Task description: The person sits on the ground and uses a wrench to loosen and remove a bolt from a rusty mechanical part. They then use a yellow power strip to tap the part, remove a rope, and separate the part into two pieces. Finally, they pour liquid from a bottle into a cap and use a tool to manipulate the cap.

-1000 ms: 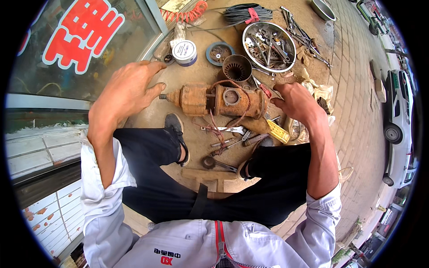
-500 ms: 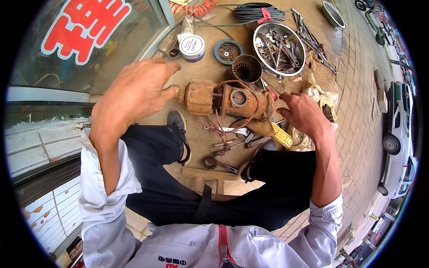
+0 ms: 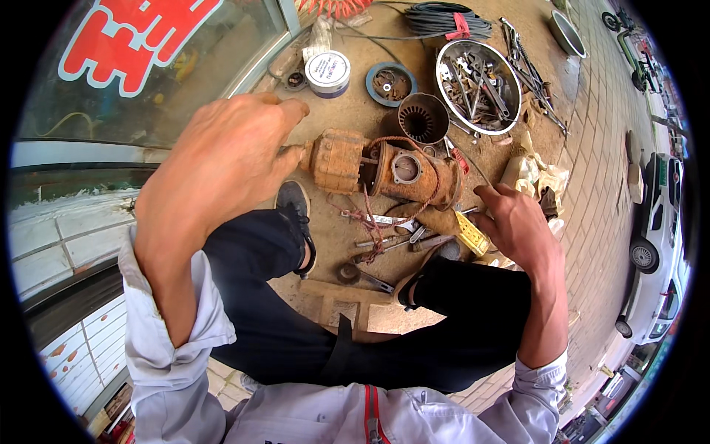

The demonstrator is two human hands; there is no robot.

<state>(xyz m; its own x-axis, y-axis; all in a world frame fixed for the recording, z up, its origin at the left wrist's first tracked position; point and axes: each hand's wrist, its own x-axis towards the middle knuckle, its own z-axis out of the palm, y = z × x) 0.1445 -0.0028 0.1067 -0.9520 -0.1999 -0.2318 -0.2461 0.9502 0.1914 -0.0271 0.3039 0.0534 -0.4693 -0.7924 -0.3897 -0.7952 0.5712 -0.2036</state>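
Between left fingers point(image 3: 294, 112) and right fingers point(image 3: 486, 194), a rusty motor point(image 3: 387, 170)

The left hand point(image 3: 229, 163) covers the tip of the rusty motor point(image 3: 389, 175), and whether thumb and metal touch cannot be told. The right hand point(image 3: 518, 226) hides its own curled lower fingers. At the floor's far edge, the red coiled hose point(image 3: 336, 6) is cut off. Bits in the metal basin point(image 3: 438, 72) and blue dish point(image 3: 370, 83) are too small to identify. The jacket point(image 3: 318, 414) runs out of view below.
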